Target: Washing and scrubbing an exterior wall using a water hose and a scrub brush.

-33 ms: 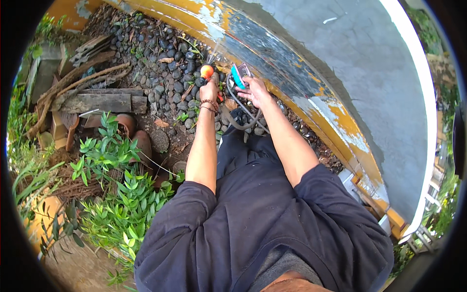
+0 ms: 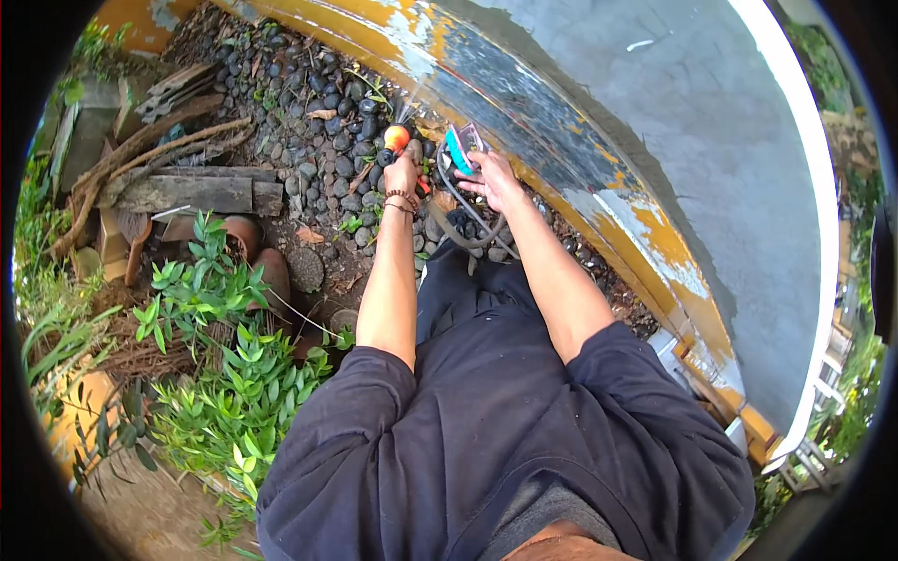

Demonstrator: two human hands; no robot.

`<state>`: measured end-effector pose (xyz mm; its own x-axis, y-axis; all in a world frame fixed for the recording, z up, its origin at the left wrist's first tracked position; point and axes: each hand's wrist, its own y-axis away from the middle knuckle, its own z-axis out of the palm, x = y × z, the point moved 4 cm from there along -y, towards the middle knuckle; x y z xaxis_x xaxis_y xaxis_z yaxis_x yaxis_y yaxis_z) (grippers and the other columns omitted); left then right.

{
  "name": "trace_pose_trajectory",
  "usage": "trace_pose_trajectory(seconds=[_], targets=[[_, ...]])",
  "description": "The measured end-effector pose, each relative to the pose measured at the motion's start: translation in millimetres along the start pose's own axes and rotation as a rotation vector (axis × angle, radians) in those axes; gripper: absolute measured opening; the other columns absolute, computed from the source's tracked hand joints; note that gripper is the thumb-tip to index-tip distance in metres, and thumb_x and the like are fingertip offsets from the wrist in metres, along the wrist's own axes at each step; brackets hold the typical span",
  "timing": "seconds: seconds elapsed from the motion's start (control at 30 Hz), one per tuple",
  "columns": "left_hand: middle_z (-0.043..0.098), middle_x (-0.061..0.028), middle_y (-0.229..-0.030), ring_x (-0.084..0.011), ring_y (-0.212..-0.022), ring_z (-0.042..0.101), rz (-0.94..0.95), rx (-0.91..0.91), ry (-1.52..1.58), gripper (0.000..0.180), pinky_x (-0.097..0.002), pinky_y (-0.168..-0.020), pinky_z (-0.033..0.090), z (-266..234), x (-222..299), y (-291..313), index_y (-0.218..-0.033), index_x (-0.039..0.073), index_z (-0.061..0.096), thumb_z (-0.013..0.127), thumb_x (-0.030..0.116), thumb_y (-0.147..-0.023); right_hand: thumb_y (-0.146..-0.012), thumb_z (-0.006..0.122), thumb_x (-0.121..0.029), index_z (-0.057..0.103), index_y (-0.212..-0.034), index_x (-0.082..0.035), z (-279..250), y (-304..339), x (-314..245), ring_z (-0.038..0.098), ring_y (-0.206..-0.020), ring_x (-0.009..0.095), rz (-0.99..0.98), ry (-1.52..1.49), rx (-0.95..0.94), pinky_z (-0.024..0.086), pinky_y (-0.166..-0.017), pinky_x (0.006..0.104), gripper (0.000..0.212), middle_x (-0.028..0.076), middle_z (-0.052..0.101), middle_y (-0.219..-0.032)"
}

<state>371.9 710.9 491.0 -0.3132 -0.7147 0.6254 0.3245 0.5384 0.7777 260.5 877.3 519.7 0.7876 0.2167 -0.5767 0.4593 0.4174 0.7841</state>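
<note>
My left hand [image 2: 402, 173] is wrapped round an orange and black hose spray nozzle [image 2: 397, 139], and fine water jets fan out of it toward the foot of the peeling wall. In my right hand [image 2: 494, 179] is a scrub brush [image 2: 456, 150] with turquoise bristles, tilted on its side with the bristles facing left. The brush is held apart from the wall. A grey hose [image 2: 441, 224] loops below both hands, close to my feet. Part of the nozzle's grip is hidden behind my left fingers.
The low wall [image 2: 561, 140] has flaking yellow and dark paint and a grey top slab [image 2: 692, 122] curving along the right. Dark pebbles [image 2: 327, 168] cover the ground. To the left lie weathered planks [image 2: 201, 194], clay pots [image 2: 271, 276] and a leafy shrub [image 2: 234, 374].
</note>
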Motion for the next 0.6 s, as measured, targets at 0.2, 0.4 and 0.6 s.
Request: trace_pose_trajectory(seconds=[0.2, 0.4, 0.6], targets=[[0.061, -0.0046, -0.080, -0.0164, -0.066, 0.060, 0.000, -0.039, 0.490, 0.022, -0.0337, -0.056, 0.054, -5, 5, 13, -0.095, 0.004, 0.059, 0.058, 0.024, -0.104, -0.097, 0.061, -0.025, 0.061, -0.122, -0.009, 13, 28, -20, 0.064, -0.111, 0.022, -0.151, 0.294, -0.005, 0.060, -0.083, 0.0436, 0.030, 0.007, 0.065, -0.117], [0.062, -0.0081, -0.118, -0.0252, -0.103, 0.061, -0.109, -0.375, 0.571, 0.041, -0.0530, -0.083, 0.055, -1, -5, 80, -0.134, 0.010, 0.061, 0.059, 0.036, -0.102, -0.098, 0.061, -0.025, 0.065, -0.124, -0.009, 37, 31, -37, 0.063, -0.110, 0.019, -0.301, 0.556, -0.055, 0.059, -0.078, 0.0387, 0.031, 0.008, 0.066, -0.121], [0.060, -0.0069, -0.136, -0.0289, -0.123, 0.060, -0.030, -0.542, 0.814, 0.050, -0.0649, -0.097, 0.049, -1, -10, 120, -0.140, 0.019, 0.058, 0.070, 0.036, -0.094, -0.097, 0.055, -0.026, 0.068, -0.113, -0.003, 66, 22, -15, 0.065, -0.093, 0.019, -0.344, 0.602, -0.173, 0.053, -0.075, 0.0367, 0.031, 0.012, 0.069, -0.105]])
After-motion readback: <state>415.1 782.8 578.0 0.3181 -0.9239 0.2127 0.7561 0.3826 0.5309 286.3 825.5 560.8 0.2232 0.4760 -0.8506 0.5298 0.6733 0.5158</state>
